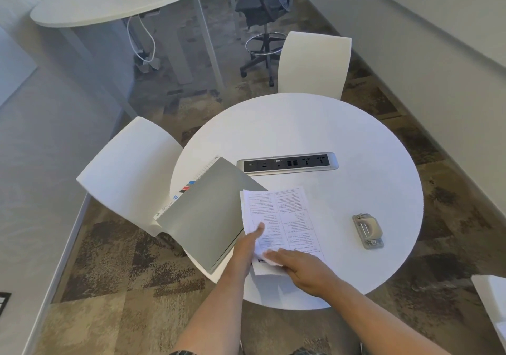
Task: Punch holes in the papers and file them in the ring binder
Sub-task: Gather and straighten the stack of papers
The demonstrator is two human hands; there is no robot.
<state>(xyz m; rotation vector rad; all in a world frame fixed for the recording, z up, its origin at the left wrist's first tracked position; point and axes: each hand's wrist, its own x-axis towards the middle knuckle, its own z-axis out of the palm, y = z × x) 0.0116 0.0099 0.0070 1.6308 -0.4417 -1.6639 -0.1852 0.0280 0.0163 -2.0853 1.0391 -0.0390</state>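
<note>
You had papers flat on round table, near edge, overlapping closed ring binder. Your left hand lay on stack, fingers straight. Your right hand pressed near corner, fingers flat, gripping nothing. Sheets probably light, floppy, apt to slide apart: pinch one long edge, square stack first. Hole punch sat well apart, right.

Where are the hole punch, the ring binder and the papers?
hole punch [367, 231]: head view, on its grey top lever.
ring binder [208, 218]: head view, middle of its closed grey cover.
papers [290, 212]: head view, printed top sheet.
</note>
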